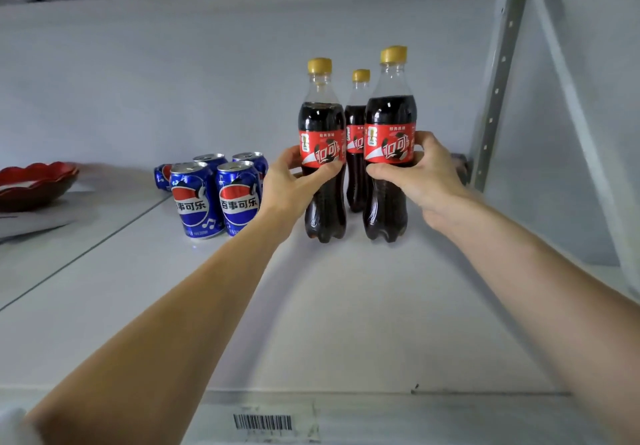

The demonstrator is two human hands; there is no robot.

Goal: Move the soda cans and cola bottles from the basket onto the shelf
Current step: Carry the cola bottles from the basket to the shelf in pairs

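Hands [294, 181] [420, 174] around cola bottles [323, 153]

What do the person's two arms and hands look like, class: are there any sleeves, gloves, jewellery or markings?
Both forearms are bare from the bottom edge of the picture to the wrists, with no sleeves in view. The left hand and the right hand wear no gloves. No rings, watch, bracelets or markings show on the parts visible. The hands are slim, with short, unpainted nails where they can be seen.

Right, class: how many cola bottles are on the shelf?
3. Left bottle in the left hand, right bottle in the right hand, third bottle standing behind, between them.
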